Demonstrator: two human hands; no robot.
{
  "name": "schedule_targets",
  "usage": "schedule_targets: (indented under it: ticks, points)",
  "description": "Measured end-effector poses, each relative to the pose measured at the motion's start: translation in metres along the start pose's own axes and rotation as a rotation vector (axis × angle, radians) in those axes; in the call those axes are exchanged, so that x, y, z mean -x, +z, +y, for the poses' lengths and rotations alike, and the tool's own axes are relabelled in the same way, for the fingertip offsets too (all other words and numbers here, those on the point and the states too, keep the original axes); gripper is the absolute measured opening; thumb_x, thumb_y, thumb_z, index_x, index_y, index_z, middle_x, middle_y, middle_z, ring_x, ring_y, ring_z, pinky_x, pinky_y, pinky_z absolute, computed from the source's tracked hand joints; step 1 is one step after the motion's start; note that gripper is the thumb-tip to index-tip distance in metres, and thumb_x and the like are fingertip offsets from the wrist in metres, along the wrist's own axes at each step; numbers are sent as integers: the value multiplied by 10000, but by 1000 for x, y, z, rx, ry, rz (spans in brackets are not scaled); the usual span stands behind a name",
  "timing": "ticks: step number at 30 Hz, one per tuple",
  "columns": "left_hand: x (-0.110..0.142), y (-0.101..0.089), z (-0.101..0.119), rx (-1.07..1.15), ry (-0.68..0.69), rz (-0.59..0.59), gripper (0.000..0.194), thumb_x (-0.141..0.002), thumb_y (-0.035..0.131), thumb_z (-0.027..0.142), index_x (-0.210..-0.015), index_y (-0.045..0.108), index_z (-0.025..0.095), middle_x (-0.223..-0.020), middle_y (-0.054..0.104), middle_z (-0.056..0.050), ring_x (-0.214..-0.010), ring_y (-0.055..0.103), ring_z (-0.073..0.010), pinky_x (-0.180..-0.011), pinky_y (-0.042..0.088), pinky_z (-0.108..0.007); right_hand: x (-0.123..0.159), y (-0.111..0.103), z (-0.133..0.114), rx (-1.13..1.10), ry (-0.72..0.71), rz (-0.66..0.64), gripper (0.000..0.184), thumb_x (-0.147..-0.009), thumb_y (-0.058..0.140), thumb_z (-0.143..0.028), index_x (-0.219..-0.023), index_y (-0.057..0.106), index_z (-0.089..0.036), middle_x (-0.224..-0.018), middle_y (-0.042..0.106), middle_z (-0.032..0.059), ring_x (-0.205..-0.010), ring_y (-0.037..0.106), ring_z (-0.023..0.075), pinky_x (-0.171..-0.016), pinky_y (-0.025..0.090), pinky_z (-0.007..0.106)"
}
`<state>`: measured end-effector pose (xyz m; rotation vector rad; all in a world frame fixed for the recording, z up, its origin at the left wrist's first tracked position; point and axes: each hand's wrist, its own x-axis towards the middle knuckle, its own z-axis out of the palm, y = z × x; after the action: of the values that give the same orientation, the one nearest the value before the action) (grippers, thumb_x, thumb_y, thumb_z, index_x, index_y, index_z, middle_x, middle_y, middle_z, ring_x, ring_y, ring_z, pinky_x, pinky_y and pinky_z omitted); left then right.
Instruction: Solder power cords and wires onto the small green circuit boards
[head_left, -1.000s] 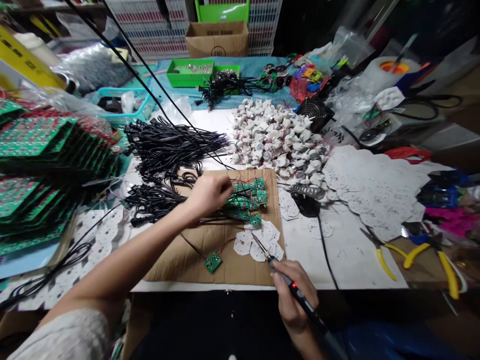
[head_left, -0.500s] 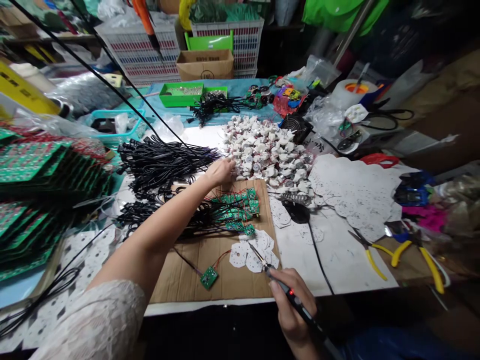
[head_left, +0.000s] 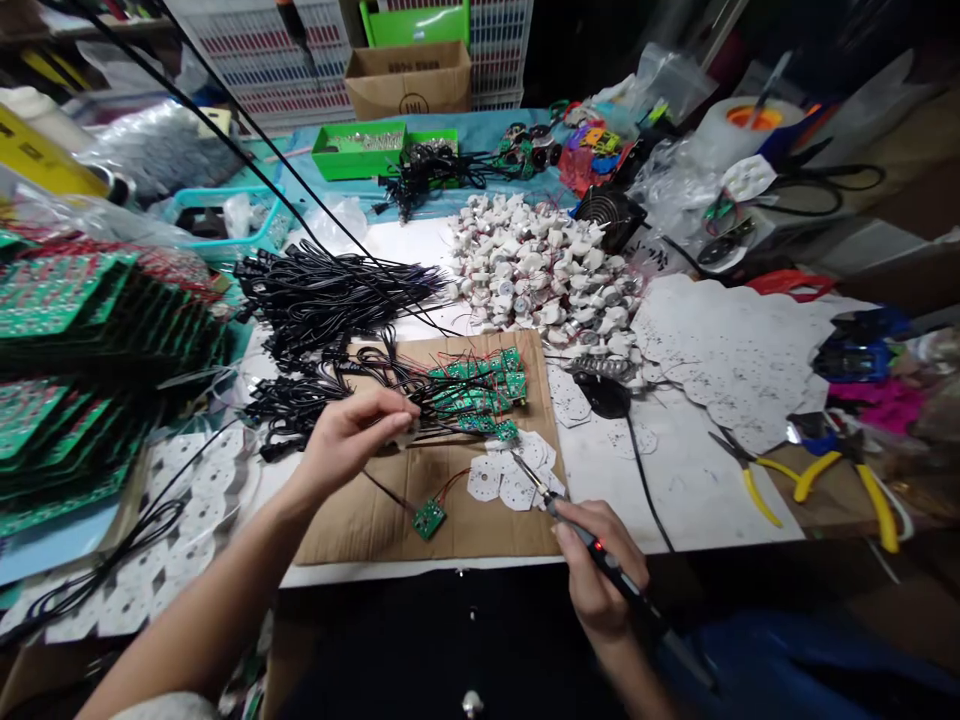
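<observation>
My right hand (head_left: 600,560) is wrapped round a soldering iron (head_left: 619,580) with a small red light. Its tip points at white perforated discs (head_left: 517,470) on the cardboard sheet (head_left: 330,525). My left hand (head_left: 360,435) is closed in a pinch over the cardboard, on a small whitish part (head_left: 407,434) mostly hidden by the fingers. Below it lies a single green circuit board (head_left: 429,519) with red and black wires. Several more green boards (head_left: 480,390) with black cables lie just beyond. Farther back is a heap of small white wired parts (head_left: 536,270).
Black cables (head_left: 322,300) lie bundled behind the cardboard. Stacked green circuit panels (head_left: 67,320) stand at the left. White disc sheets (head_left: 735,350), a black round-based object with a cord (head_left: 604,395) and yellow-handled pliers (head_left: 862,480) are on the right. Two dark cords (head_left: 247,160) hang across the left.
My left hand has drawn back from the edge of the white heap toward me, pinching a small whitish part. The right hand keeps the soldering iron near the discs. The view has tilted down.
</observation>
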<state>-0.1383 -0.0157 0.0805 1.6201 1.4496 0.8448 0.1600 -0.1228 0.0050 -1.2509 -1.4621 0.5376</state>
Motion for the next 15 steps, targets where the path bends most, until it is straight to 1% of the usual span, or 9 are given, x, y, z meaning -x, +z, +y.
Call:
schedule_targets:
  ticks: [2, 3, 5, 7, 9, 11, 13, 15]
  points:
    - [21, 11, -19, 136, -137, 40, 320, -849, 718, 502, -885, 776, 190, -909, 775, -86, -836, 707, -216, -783, 580, -334, 2, 2, 1, -7, -4, -17, 224, -907, 609, -109, -1062, 724, -224, -838, 690, 22, -732, 657, 172, -647, 541, 315]
    - [29, 15, -27, 181, -184, 61, 311, -844, 732, 484, -907, 782, 183, -905, 779, -88, -828, 712, -214, -785, 582, -333, 2, 2, 0, -8, -4, -22, 222, -906, 611, -110, -1060, 724, -224, -840, 691, 22, -734, 658, 173, -650, 541, 316]
    - [37, 23, -37, 220, -221, 85, 291, -846, 742, 453, -913, 788, 173, -871, 774, -82, -811, 710, -205, -777, 579, -320, 3, 4, -1, -9, -8, -27, 217, -906, 610, -114, -1053, 725, -224, -830, 692, 18, -725, 657, 170, -645, 541, 312]
    - [40, 26, -39, 208, -191, 84, 282, -859, 733, 440, -907, 791, 168, -821, 745, -68, -771, 690, -184, -724, 565, -289, 3, 4, -3, -4, -16, -31, 210, -906, 609, -116, -1042, 726, -223, -817, 692, 15, -720, 659, 169, -642, 542, 307]
    - [39, 27, -36, 181, -158, 66, 291, -874, 713, 442, -928, 790, 167, -787, 704, -48, -685, 651, -151, -636, 537, -258, 2, 5, -6, 7, -21, -39, 203, -904, 608, -117, -1032, 725, -222, -822, 695, 19, -730, 666, 174, -645, 549, 308]
    - [37, 28, -32, 141, -143, 30, 293, -885, 693, 438, -959, 784, 169, -804, 694, -39, -623, 617, -126, -577, 510, -239, 3, 5, -8, 10, -24, -47, 198, -904, 606, -118, -1026, 723, -222, -831, 695, 22, -736, 669, 176, -651, 554, 312]
    - [35, 30, -30, 61, -111, -9, 263, -895, 676, 411, -954, 780, 177, -838, 719, -42, -650, 630, -130, -594, 507, -236, 4, 5, -9, -2, -17, -46, 202, -908, 601, -115, -1030, 720, -223, -840, 696, 22, -736, 668, 173, -656, 554, 311]
    - [34, 35, -29, -50, -51, -55, 218, -907, 656, 366, -905, 776, 184, -854, 747, -44, -738, 667, -151, -673, 512, -245, 7, 6, -9, -12, -6, -48, 206, -911, 600, -112, -1037, 718, -224, -854, 701, 23, -745, 671, 170, -668, 557, 312]
